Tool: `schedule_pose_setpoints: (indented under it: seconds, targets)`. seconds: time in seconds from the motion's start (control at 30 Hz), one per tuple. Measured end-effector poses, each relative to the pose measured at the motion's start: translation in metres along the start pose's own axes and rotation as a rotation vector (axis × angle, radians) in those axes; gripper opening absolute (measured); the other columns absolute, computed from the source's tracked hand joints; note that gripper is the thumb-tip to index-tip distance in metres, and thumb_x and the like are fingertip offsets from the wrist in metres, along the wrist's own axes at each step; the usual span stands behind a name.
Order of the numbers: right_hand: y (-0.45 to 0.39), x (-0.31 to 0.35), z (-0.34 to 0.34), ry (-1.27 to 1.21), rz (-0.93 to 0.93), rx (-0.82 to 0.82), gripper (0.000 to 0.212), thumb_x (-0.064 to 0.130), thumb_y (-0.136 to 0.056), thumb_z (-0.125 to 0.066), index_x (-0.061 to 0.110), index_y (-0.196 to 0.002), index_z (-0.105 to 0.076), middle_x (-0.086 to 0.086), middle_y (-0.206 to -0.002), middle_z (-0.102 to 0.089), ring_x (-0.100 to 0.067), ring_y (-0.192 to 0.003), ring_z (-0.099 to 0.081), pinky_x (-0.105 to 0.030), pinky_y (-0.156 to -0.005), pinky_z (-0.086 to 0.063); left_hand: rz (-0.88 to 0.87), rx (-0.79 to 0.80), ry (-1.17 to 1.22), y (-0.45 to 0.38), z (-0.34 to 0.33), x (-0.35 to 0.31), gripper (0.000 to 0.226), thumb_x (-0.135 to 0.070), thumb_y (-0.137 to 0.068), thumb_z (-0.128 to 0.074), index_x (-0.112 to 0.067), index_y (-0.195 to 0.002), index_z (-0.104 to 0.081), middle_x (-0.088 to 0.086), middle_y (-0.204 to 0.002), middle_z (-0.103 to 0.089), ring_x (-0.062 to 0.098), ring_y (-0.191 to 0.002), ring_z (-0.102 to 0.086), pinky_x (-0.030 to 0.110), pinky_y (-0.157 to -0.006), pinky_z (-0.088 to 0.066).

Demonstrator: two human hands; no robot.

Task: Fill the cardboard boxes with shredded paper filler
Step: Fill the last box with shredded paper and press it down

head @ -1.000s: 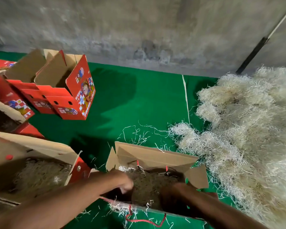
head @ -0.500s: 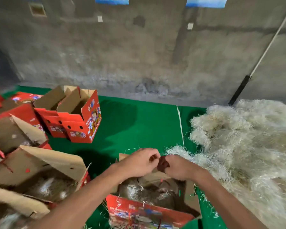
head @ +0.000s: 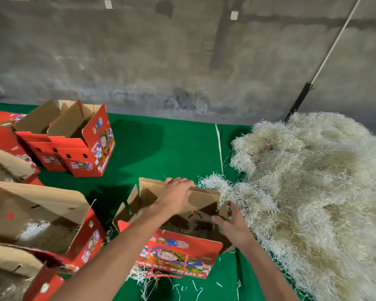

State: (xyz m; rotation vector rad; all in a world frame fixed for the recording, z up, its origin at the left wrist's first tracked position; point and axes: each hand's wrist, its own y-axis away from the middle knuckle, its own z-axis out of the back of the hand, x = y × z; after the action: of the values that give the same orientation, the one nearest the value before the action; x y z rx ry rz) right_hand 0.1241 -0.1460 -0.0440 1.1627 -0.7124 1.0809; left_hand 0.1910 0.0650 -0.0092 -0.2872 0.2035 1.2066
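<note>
Ahead, a wide stretch of green mat [head: 161,153] is lying bare between the boxes and the grey wall [head: 182,61], giving open room beyond the near box [head: 178,253]. That box is sitting just beside the edge of the shredded paper pile [head: 313,192], which is spilling past the right border. The left hand [head: 176,194] is reaching over the box, its grip curling over the top edge of the far flap [head: 204,194]. The right hand [head: 234,229] is hovering at the right side flap, fingers spread, touching or nearly so; contact is hard to make out. Two open red boxes [head: 78,146] are standing side by side far left; at least three more are being cut off by the left border, the nearest one [head: 52,227] showing filler inside. Shadow is hiding the near box's contents. A pole [head: 326,59] is leaning on the wall.
</note>
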Motion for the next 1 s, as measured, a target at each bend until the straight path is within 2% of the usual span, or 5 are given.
schedule_pose_setpoints:
  seconds: [0.13, 0.37, 0.6, 0.73, 1.0]
  targets:
    - [-0.003, -0.010, 0.006, -0.257, -0.227, 0.084, 0.045, 0.049, -0.094, -0.064, 0.016, -0.122, -0.053, -0.005, -0.099, -0.076, -0.022, -0.094, -0.072, -0.039, -0.080, -0.052, 0.037, -0.027, -0.011, -0.026, 0.003, -0.003, 0.025, -0.018, -0.102, -0.049, -0.025, -0.122, -0.062, -0.006, -0.120, -0.064, 0.014, -0.115, -0.053, 0.038, -0.107, -0.030]
    - [-0.028, -0.031, -0.008, -0.573, -0.155, 0.133, 0.073, 0.078, -0.094, -0.022, 0.031, -0.142, -0.052, -0.004, -0.127, -0.070, -0.026, -0.125, -0.060, -0.057, -0.113, -0.035, 0.106, -0.099, -0.035, -0.056, 0.002, -0.003, 0.029, -0.027, -0.102, -0.045, -0.030, -0.125, -0.062, -0.007, -0.125, -0.064, 0.017, -0.119, -0.051, 0.038, -0.109, -0.025]
    - [-0.048, -0.030, -0.057, -0.630, -0.184, 0.127, 0.070, 0.072, -0.097, -0.025, 0.026, -0.121, -0.071, -0.015, -0.114, -0.074, -0.035, -0.103, -0.072, -0.040, -0.077, -0.061, -0.054, 0.060, -0.049, -0.031, -0.030, -0.018, 0.078, -0.078, -0.093, 0.001, -0.037, -0.158, -0.006, -0.011, -0.165, 0.010, 0.011, -0.151, 0.017, 0.057, -0.116, 0.022]
    - [-0.065, -0.023, -0.084, -0.530, -0.102, 0.175, 0.070, 0.077, -0.095, -0.022, 0.032, -0.127, -0.064, -0.010, -0.114, -0.075, -0.033, -0.103, -0.072, -0.056, -0.103, -0.046, -0.010, 0.090, -0.082, -0.041, -0.018, 0.002, 0.080, -0.077, -0.092, 0.002, -0.033, -0.159, -0.002, -0.010, -0.165, 0.011, 0.013, -0.151, 0.018, 0.062, -0.115, 0.019]
    - [-0.089, 0.017, -0.162, -0.637, -0.129, 0.321, 0.066, 0.077, -0.094, -0.035, 0.029, -0.128, -0.065, -0.025, -0.116, -0.070, -0.043, -0.102, -0.070, -0.046, -0.079, -0.059, 0.009, 0.101, -0.093, -0.048, 0.007, 0.060, 0.077, -0.074, -0.096, -0.005, -0.031, -0.159, -0.011, -0.007, -0.168, 0.002, 0.014, -0.153, 0.010, 0.063, -0.117, 0.012]
